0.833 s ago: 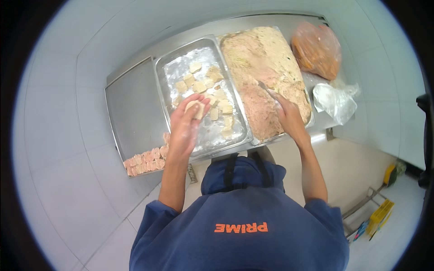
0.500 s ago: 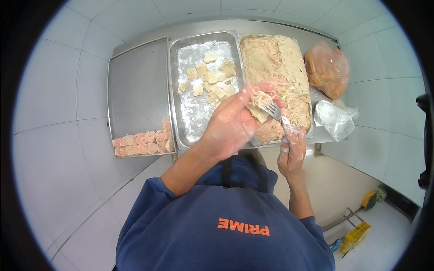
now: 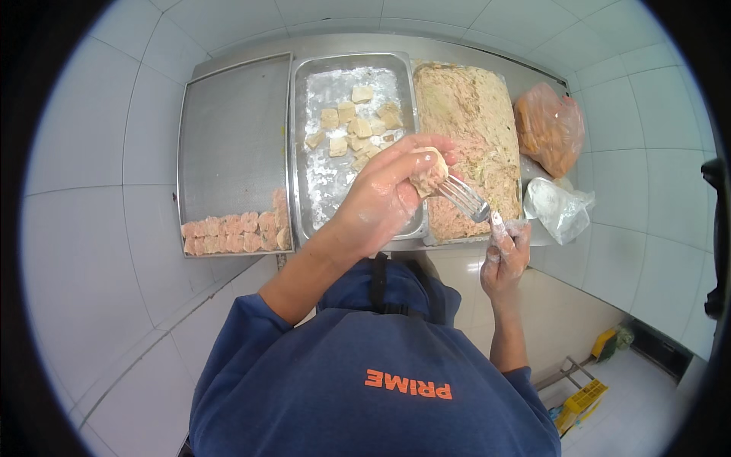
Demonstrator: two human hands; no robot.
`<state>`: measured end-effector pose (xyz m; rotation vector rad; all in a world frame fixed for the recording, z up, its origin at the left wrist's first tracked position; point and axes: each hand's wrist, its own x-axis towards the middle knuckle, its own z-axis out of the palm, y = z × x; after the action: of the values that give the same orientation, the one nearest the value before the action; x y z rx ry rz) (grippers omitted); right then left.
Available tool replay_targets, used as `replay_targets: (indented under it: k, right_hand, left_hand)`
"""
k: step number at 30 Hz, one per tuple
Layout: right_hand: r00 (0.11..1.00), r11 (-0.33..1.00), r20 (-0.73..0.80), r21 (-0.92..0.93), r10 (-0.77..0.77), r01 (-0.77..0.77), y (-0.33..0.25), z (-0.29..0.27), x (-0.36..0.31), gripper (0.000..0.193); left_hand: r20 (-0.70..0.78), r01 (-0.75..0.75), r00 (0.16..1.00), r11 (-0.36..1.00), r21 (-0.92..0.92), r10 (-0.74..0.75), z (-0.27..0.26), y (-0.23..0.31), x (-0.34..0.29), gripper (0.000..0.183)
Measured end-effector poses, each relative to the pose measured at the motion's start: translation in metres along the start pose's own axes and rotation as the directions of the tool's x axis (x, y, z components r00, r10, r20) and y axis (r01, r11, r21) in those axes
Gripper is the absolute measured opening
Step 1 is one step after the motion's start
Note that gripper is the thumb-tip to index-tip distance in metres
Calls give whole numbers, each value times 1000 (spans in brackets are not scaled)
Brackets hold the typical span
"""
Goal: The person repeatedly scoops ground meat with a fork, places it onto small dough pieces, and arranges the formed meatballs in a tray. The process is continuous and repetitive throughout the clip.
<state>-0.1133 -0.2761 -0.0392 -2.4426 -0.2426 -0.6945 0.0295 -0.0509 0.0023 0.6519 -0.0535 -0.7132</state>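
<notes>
Between the thumb and fingers of my left hand (image 3: 381,206) is a pale piece filled with pinkish mince (image 3: 428,177). My right hand (image 3: 504,259), floury at the fingertips, grips a metal fork (image 3: 474,206) near its end. The fork's tines touch the mince in the held piece. Both hands are above the near part of a big slab of minced filling (image 3: 472,107) flecked with green. To its left, a deep metal tray (image 3: 298,152) holds loose pale squares (image 3: 362,128) on white powder. Whether these squares are bread or tofu I cannot tell.
A shallow metal tray (image 3: 232,129) at the left carries rows of filled pieces (image 3: 236,234) along its near edge. Right of the slab lie an orange-filled plastic bag (image 3: 550,129) and a clear bag with white contents (image 3: 557,207). A yellow item (image 3: 582,404) stands on the floor, lower right.
My left hand has turned and closed more around the filled piece, lifting it slightly left. The fork has swung to point up and left, and my right hand has shifted right and down.
</notes>
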Motion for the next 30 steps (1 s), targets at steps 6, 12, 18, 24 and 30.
replay_targets:
  k: [6, 12, 18, 24, 30]
  right_hand:
    - [994, 999, 107, 37, -25, 21, 11, -9, 17, 57]
    - [979, 993, 175, -32, -102, 110, 12, -18, 35, 47]
    - [970, 971, 182, -141, -164, 191, 17, -28, 52, 50]
    - [991, 999, 131, 16, -33, 31, 9, -10, 41, 58]
    - [986, 999, 164, -28, -22, 27, -5, 4, 31, 49]
  left_hand:
    - [55, 68, 995, 980, 189, -80, -8, 13, -4, 31]
    - [235, -1, 964, 887, 461, -121, -16, 18, -2, 32]
    - [84, 118, 983, 917, 380, -161, -28, 23, -1, 29]
    - [-270, -112, 961, 972, -205, 54, -28, 0, 3, 28]
    - [-269, -108, 957, 994, 11, 107, -33, -9, -3, 28]
